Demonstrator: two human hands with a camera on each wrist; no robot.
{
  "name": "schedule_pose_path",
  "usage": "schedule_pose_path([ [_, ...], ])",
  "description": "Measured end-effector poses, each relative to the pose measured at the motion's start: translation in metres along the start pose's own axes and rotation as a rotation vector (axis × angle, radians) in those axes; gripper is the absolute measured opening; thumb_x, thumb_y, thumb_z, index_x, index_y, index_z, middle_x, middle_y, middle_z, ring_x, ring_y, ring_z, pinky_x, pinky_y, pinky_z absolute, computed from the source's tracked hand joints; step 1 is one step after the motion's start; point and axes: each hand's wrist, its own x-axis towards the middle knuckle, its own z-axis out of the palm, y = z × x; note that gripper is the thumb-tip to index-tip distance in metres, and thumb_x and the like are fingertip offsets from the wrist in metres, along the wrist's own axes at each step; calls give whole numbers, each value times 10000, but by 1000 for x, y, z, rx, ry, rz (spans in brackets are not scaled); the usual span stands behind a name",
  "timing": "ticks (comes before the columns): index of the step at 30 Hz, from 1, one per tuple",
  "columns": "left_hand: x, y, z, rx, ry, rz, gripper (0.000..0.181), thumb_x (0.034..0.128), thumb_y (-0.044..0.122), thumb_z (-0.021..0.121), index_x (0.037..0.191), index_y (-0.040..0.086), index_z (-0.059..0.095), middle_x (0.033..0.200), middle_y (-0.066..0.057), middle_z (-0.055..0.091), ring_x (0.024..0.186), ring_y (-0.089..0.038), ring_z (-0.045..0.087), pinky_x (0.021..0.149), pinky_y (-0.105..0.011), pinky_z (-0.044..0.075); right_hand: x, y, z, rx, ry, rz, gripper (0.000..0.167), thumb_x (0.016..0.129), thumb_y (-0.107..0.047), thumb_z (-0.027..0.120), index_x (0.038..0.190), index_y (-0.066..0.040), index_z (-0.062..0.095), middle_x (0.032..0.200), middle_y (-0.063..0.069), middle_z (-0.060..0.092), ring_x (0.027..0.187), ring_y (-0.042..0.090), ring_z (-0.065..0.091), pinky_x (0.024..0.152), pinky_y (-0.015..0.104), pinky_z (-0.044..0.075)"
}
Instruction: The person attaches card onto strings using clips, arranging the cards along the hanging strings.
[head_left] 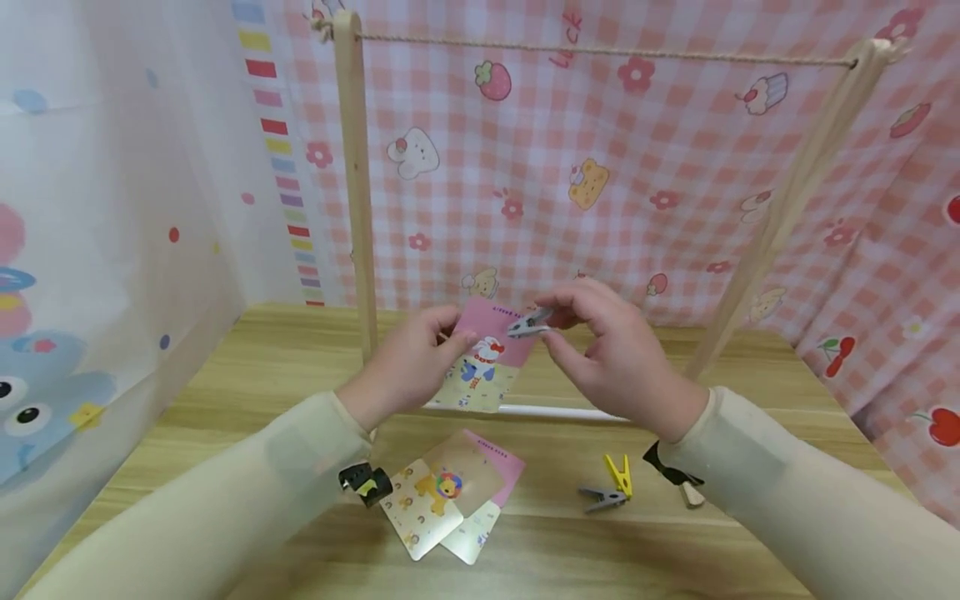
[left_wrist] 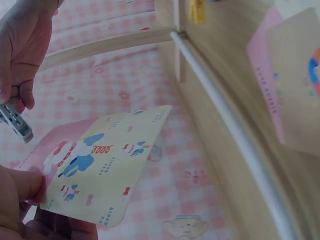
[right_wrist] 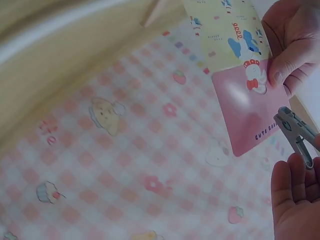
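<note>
My left hand pinches a pink and yellow rabbit card by its left edge, thumb on the printed face. Between the fingers and thumb of my right hand is a grey clothespin, its tip pointing left at the card's upper right part. In the right wrist view the clothespin lies close by the card's pink end; whether they touch I cannot tell. The left wrist view shows the card's yellow half with blue figures, held up above the table.
A wooden frame with a left post, a right post and a rope across its top stands behind my hands. Overlapping cards lie front left. A yellow clothespin and another grey clothespin lie front right. A white rod runs low.
</note>
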Motion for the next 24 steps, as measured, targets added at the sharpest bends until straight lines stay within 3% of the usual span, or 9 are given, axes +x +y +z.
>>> schedule_pose_path([
  [2,2,6,-4,5,28,20,226,1105,253,561,1219,117,700,1018,-40,720,777,-178,638,686,-333,561,6,-3,-5,9,7,19,279,904,94,734,1171,21,693,1091,92,721,947,180,688,781,184,567],
  [5,5,14,-10,35,75,51,197,1103,248,566,1182,126,699,1007,-41,707,772,-183,614,674,-329,534,15,-6,-12,11,25,42,279,910,87,736,1180,31,690,1045,101,720,902,170,680,626,145,500],
  [9,11,27,-17,51,134,77,147,1101,250,569,1149,155,672,1012,-21,694,811,-192,629,703,-340,543,29,-10,-23,5,69,57,267,924,72,729,1184,28,690,959,102,698,815,128,635,563,142,451],
  [12,15,37,-24,38,173,96,156,1100,234,571,1210,152,645,1063,-12,696,887,-194,662,762,-351,573,41,-13,-31,1,107,52,261,928,81,716,1183,33,690,942,116,684,765,111,604,599,139,459],
  [17,26,52,-35,23,214,118,234,1101,196,559,1312,99,593,1158,-46,712,974,-198,687,808,-355,596,62,-17,-40,-16,134,67,269,954,74,689,1218,24,677,1055,106,688,733,112,577,599,157,446],
  [24,41,68,-46,8,255,106,239,1111,213,534,1324,107,559,1206,-39,695,994,-192,683,797,-337,600,89,-21,-54,-32,180,104,235,991,21,666,1223,-13,678,1084,58,695,671,105,544,569,169,419],
])
